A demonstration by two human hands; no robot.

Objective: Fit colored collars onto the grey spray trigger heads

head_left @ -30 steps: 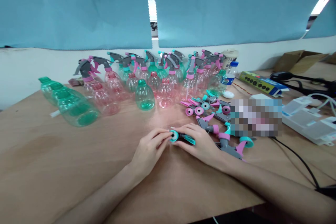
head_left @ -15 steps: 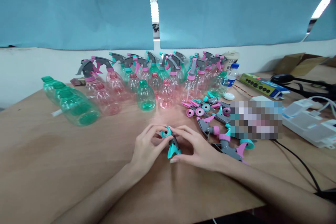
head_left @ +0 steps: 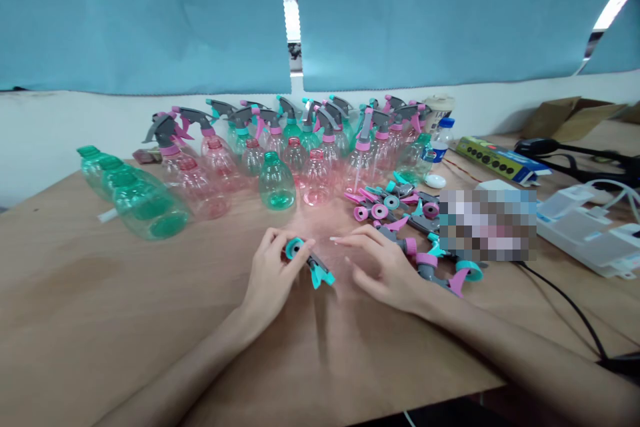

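My left hand (head_left: 271, 271) grips a grey and teal spray trigger head (head_left: 317, 269) by its round teal collar, whose open end faces me. The teal lever points to the right and down. To its right, my right hand (head_left: 387, 273) is empty, its fingers apart and curved above the table. Just beyond my right hand lies a pile of loose pink, teal and grey spray heads (head_left: 391, 203). Ahead of both hands stand an uncapped green bottle (head_left: 277, 181) and an uncapped pink bottle (head_left: 317, 179).
Several bottles with spray heads fitted (head_left: 327, 140) stand along the back wall. Green bottles (head_left: 145, 203) are at the left. On the right are a blue-capped drink bottle (head_left: 442, 139), a yellow-green box (head_left: 500, 160), a clear plastic case (head_left: 587, 233) and a black cable (head_left: 565, 303).
My right hand has let go of the spray trigger head and moved right, its fingers spreading. My left hand has shifted slightly left with the head, which has turned so its lever points more rightward.
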